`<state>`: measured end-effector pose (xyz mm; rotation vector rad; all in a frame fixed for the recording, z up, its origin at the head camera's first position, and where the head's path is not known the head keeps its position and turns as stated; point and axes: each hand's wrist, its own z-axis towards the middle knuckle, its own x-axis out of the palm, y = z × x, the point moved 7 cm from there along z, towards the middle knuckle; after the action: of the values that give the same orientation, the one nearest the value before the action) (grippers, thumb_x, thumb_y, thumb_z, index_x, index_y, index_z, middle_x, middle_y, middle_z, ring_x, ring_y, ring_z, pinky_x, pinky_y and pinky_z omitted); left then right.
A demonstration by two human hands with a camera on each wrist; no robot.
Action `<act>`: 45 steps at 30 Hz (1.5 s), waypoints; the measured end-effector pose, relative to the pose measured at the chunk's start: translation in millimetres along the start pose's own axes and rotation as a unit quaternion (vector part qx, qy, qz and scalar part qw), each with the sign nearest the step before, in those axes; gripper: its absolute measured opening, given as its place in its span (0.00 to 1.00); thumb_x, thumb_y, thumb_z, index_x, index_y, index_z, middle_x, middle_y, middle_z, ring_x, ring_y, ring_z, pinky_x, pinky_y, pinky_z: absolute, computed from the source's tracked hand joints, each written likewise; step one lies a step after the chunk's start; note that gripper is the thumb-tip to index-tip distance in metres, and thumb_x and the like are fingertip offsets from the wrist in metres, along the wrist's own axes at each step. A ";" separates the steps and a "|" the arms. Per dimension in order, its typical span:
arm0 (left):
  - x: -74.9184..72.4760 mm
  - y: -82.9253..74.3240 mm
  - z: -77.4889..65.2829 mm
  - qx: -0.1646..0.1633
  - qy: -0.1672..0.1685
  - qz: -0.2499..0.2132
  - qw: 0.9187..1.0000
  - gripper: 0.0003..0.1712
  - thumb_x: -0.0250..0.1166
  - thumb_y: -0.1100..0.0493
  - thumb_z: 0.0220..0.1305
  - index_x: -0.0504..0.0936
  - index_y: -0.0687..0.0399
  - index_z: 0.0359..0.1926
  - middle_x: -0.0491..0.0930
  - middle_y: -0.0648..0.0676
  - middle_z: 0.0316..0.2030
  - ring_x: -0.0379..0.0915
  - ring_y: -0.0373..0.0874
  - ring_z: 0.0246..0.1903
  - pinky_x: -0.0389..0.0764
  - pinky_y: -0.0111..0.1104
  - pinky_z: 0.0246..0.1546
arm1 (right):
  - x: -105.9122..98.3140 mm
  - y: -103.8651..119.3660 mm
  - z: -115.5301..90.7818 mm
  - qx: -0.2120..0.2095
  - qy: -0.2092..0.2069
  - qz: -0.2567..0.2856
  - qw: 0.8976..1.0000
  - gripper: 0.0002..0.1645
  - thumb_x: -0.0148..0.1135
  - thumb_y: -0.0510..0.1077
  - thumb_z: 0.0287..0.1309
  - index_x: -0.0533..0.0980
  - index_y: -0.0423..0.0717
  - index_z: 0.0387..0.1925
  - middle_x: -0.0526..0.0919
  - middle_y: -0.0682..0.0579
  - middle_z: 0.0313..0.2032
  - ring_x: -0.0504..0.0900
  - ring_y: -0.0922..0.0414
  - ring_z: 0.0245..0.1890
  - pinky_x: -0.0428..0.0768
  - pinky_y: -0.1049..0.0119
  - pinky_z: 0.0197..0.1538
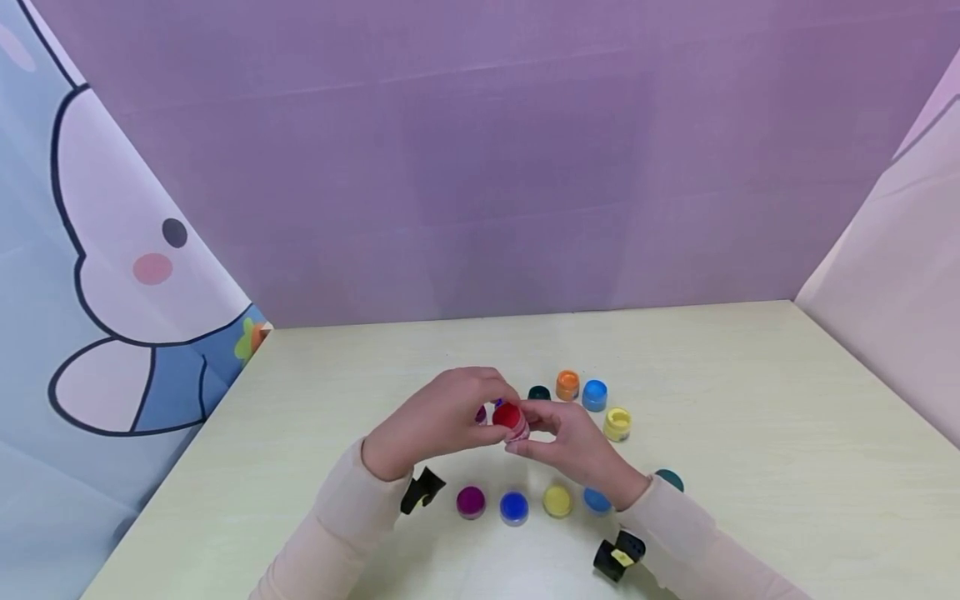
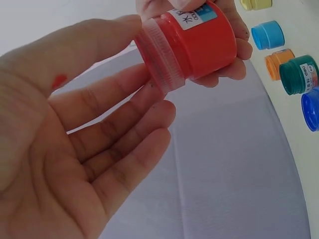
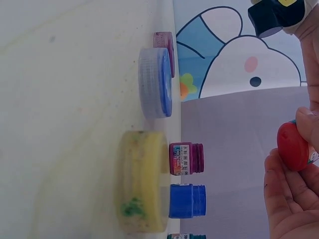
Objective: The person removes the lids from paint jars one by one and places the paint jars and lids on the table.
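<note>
Between both hands is a red paint jar (image 2: 209, 45), held up off the table and tilted, with a clear ribbed lid (image 2: 162, 55) on its neck. My left hand (image 1: 457, 412) pinches the lid between thumb and fingertips, its other fingers spread loosely in the left wrist view. Around the jar's body curl the fingers of my right hand (image 1: 573, 437). The right wrist view shows the jar's red base (image 3: 292, 147) by the fingers.
Behind the hands stand lidless paint jars: orange (image 1: 567, 385), light blue (image 1: 595, 396), yellow (image 1: 617, 424), dark green (image 1: 538, 392), blue (image 3: 187, 201) and purple (image 3: 186, 159). Nearer lie lids: purple (image 1: 471, 502), blue (image 1: 514, 507), yellow (image 1: 557, 501), light blue (image 1: 597, 500) and green (image 1: 670, 479).
</note>
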<state>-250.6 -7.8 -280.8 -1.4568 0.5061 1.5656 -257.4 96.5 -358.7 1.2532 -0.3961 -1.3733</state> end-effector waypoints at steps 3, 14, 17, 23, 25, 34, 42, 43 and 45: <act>-1.9 -1.4 -0.8 0.009 -0.007 -0.004 1.000 0.12 0.67 0.57 0.52 0.80 0.50 0.40 0.76 0.43 0.35 0.68 0.35 0.30 0.71 0.21 0.28 | 0.4 0.0 0.1 0.003 0.000 -0.001 1.000 0.25 0.67 0.47 0.48 0.74 0.49 0.50 0.80 0.60 0.41 0.77 0.63 0.40 0.74 0.59 0.47; 1.7 -12.6 -1.9 0.102 0.025 -0.052 0.993 0.19 0.62 0.72 0.51 0.79 0.53 0.44 0.76 0.46 0.38 0.68 0.33 0.35 0.71 0.22 0.38 | 3.1 0.4 -0.3 0.013 0.004 0.012 1.000 0.20 0.66 0.43 0.49 0.76 0.48 0.46 0.81 0.58 0.40 0.77 0.61 0.41 0.74 0.60 0.49; 1.7 -12.2 -2.0 0.101 0.022 -0.046 0.994 0.20 0.61 0.75 0.48 0.80 0.53 0.42 0.76 0.46 0.38 0.69 0.33 0.36 0.71 0.22 0.38 | 3.5 -0.9 -0.4 0.014 0.004 0.012 1.000 0.18 0.66 0.44 0.49 0.76 0.49 0.45 0.81 0.58 0.39 0.77 0.61 0.41 0.74 0.61 0.49; 2.2 -10.3 -2.2 0.080 0.027 -0.034 0.996 0.16 0.64 0.70 0.50 0.80 0.54 0.42 0.76 0.46 0.37 0.69 0.33 0.35 0.73 0.25 0.38 | 4.1 -2.5 -0.4 0.011 0.008 0.011 1.000 0.19 0.66 0.46 0.50 0.76 0.50 0.45 0.81 0.60 0.39 0.77 0.62 0.41 0.73 0.62 0.48; 2.1 -9.1 -1.8 0.067 0.028 -0.031 0.997 0.15 0.65 0.68 0.51 0.80 0.53 0.42 0.76 0.45 0.37 0.69 0.33 0.34 0.73 0.25 0.37 | 4.2 -2.2 -0.4 0.013 0.008 0.010 1.000 0.20 0.66 0.45 0.49 0.76 0.50 0.47 0.81 0.60 0.40 0.77 0.63 0.41 0.74 0.62 0.48; 2.8 0.3 0.7 -0.001 0.001 -0.009 1.000 0.10 0.67 0.57 0.52 0.81 0.49 0.38 0.74 0.41 0.29 0.69 0.36 0.27 0.71 0.23 0.28 | 5.6 -1.4 -0.5 0.011 0.014 0.024 1.000 0.24 0.66 0.43 0.49 0.74 0.49 0.51 0.80 0.58 0.41 0.77 0.61 0.39 0.73 0.56 0.49; 4.4 5.4 1.3 -0.034 -0.017 0.016 0.999 0.09 0.67 0.53 0.52 0.80 0.48 0.35 0.72 0.41 0.24 0.68 0.36 0.25 0.70 0.25 0.26 | 6.2 1.6 0.4 0.013 0.014 0.003 1.000 0.21 0.66 0.41 0.49 0.75 0.48 0.48 0.81 0.58 0.40 0.78 0.61 0.39 0.74 0.57 0.48; 4.2 5.7 1.3 -0.035 -0.015 0.017 0.999 0.11 0.67 0.52 0.52 0.80 0.48 0.36 0.73 0.41 0.25 0.68 0.35 0.26 0.71 0.24 0.27 | 5.2 7.1 0.1 0.010 0.014 -0.001 1.000 0.19 0.66 0.40 0.49 0.76 0.47 0.46 0.81 0.57 0.39 0.78 0.61 0.39 0.74 0.57 0.48; 3.7 5.4 0.9 -0.029 -0.011 0.012 0.999 0.14 0.68 0.52 0.51 0.79 0.49 0.39 0.75 0.42 0.30 0.68 0.35 0.29 0.71 0.23 0.29 | 3.4 17.0 -0.3 0.008 0.013 -0.004 1.000 0.17 0.65 0.38 0.49 0.76 0.45 0.44 0.81 0.55 0.38 0.78 0.59 0.38 0.74 0.56 0.47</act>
<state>-255.2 -8.5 -285.6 -1.4814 0.4705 1.6263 -247.8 89.1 -346.4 1.2858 -0.3838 -1.3622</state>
